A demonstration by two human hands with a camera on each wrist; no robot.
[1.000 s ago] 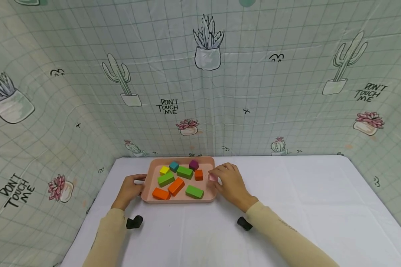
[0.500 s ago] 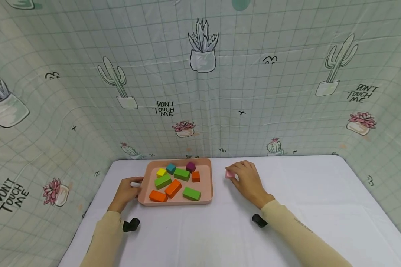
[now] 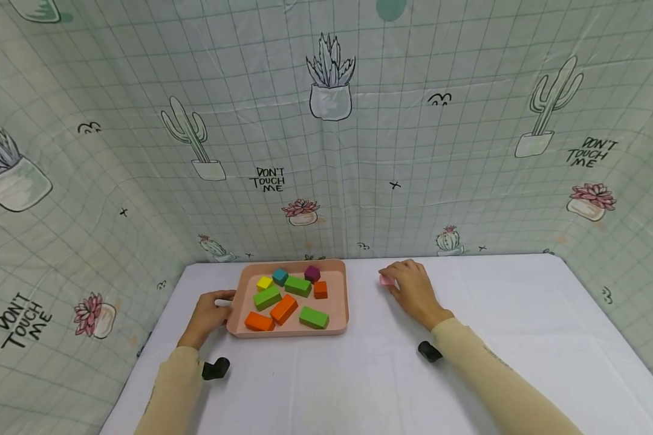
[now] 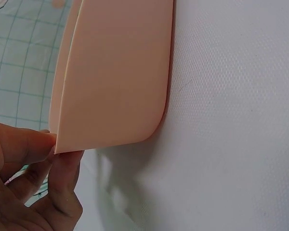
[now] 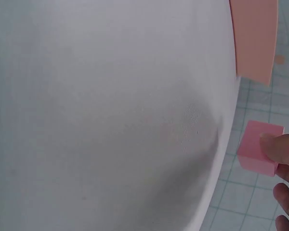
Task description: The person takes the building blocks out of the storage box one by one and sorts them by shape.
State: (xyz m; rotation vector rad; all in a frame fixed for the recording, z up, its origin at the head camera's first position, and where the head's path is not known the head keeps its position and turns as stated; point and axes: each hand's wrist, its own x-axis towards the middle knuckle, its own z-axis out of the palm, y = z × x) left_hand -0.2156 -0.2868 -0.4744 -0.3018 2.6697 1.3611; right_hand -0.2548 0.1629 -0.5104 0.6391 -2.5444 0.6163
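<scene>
Between thumb and fingertips my right hand pinches a pink cube, held off to the right of the tray. At the tray's left side, my left hand grips the rim of the peach-pink tray between thumb and fingers. Inside the tray lie long green blocks and orange blocks. Smaller ones are a yellow block, a teal block, a purple block and an orange cube near the tray's right side.
A white cloth covers the table. Behind and beside it hangs a grid-patterned curtain with cactus drawings, close to the tray's back edge. A black wrist piece shows below the left hand, and another black piece below the right.
My right hand has carried the pink cube from over the tray's right edge out to the right, moving only slightly in the last half second. The left hand stays on the tray rim.
</scene>
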